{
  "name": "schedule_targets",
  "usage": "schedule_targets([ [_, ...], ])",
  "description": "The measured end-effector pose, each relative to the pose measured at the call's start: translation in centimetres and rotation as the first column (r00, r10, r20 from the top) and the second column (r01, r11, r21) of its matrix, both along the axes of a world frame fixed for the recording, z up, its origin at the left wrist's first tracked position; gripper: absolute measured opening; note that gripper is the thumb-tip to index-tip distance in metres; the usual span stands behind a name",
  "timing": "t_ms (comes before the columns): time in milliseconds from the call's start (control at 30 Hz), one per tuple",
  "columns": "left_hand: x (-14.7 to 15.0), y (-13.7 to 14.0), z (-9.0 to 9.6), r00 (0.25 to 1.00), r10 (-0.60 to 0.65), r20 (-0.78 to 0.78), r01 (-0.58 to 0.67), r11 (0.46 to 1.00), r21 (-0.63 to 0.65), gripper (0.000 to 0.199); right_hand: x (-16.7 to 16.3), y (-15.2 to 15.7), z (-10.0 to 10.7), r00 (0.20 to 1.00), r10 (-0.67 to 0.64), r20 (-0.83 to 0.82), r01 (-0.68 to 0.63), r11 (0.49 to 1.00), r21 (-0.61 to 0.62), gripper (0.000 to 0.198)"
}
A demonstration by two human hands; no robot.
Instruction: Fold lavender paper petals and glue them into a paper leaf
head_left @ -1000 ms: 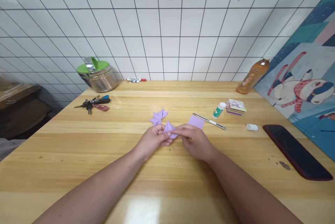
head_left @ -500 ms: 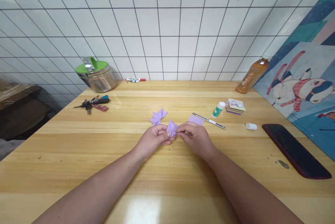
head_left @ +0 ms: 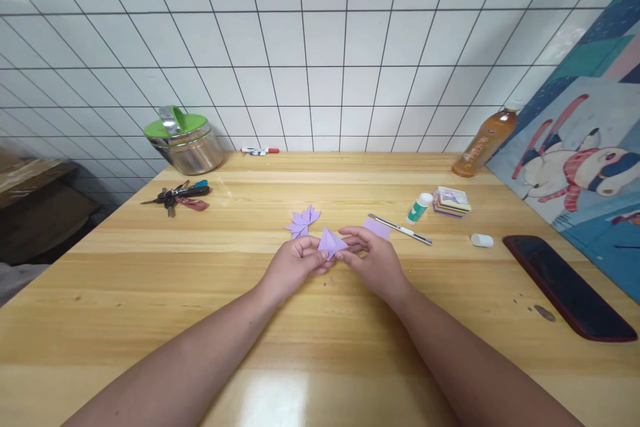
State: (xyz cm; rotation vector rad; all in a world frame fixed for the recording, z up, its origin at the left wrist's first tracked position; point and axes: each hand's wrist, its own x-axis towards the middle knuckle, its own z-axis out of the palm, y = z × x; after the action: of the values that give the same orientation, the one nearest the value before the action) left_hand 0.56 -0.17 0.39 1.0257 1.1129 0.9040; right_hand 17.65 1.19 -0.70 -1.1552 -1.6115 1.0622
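A folded piece of purple origami paper [head_left: 331,242], with a pointed top and a wide tip to the right, is pinched between the thumb and fingers of my left hand [head_left: 296,260]. My right hand [head_left: 374,255] is at the paper's right side. Its thumb touches the lower right edge, while its fingers are spread apart from the thumb around the right tip. Just behind my left hand lies a purple origami piece with several points [head_left: 303,219]. A flat purple paper sheet [head_left: 377,228] lies behind my right hand, partly under a slim silver craft knife [head_left: 400,228].
To the right are a glue stick [head_left: 419,208], its white cap [head_left: 482,240], a paper stack [head_left: 451,202], a phone [head_left: 567,287] and a drink bottle [head_left: 485,144]. Keys [head_left: 175,196], a steel pot with green lid [head_left: 193,150] and markers [head_left: 259,151] lie toward the back left.
My right fingers have loosened from the paper's right tip and spread apart, so more of that tip shows. My left hand keeps its pinch. The view has shifted slightly.
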Motion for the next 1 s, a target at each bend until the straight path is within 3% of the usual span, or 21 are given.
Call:
schedule_targets([
  [133, 0.2, 0.0, 0.1, 1.000, 0.025, -0.007, -0.025, 1.000, 0.013, 0.034, -0.3, 0.0, -0.2, 0.999, -0.004, -0.050, -0.002, 0.993, -0.116, 0.018],
  [300, 0.4, -0.2, 0.0, 1.000, 0.007, -0.021, -0.006, 0.999, 0.038, 0.030, -0.2, -0.1, -0.3, 0.999, -0.044, 0.007, 0.045, 0.995, -0.090, 0.015],
  [400, 0.3, -0.2, -0.1, 1.000, -0.024, -0.003, 0.024, 0.999, 0.033, 0.031, -0.1, 0.0, -0.4, 0.997, -0.063, 0.033, 0.063, 0.998, -0.008, 0.012],
  [500, 0.3, -0.2, -0.2, 0.999, -0.045, 0.029, 0.045, 0.999, 0.018, 0.035, 0.0, 0.0, -0.5, 0.991, -0.097, 0.094, 0.082, 0.985, 0.154, 0.012],
  [667, 0.5, -0.3, -0.4, 0.997, -0.063, 0.033, 0.062, 0.998, 0.032, 0.038, -0.1, -0.6, 0.1, 0.941, -0.149, 0.304, 0.045, 0.945, 0.324, 0.020],
  [800, 0.7, -0.3, -0.4, 0.998, -0.042, 0.048, 0.040, 0.998, 0.049, 0.036, -0.4, -1.2, 0.7, 0.888, -0.182, 0.422, 0.016, 0.930, 0.368, 0.019],
  [1000, 0.8, -0.4, 0.0, 0.999, -0.019, 0.046, 0.018, 0.999, 0.029, 0.034, -0.4, -1.0, 0.5, 0.883, -0.199, 0.426, 0.032, 0.929, 0.368, 0.013],
])
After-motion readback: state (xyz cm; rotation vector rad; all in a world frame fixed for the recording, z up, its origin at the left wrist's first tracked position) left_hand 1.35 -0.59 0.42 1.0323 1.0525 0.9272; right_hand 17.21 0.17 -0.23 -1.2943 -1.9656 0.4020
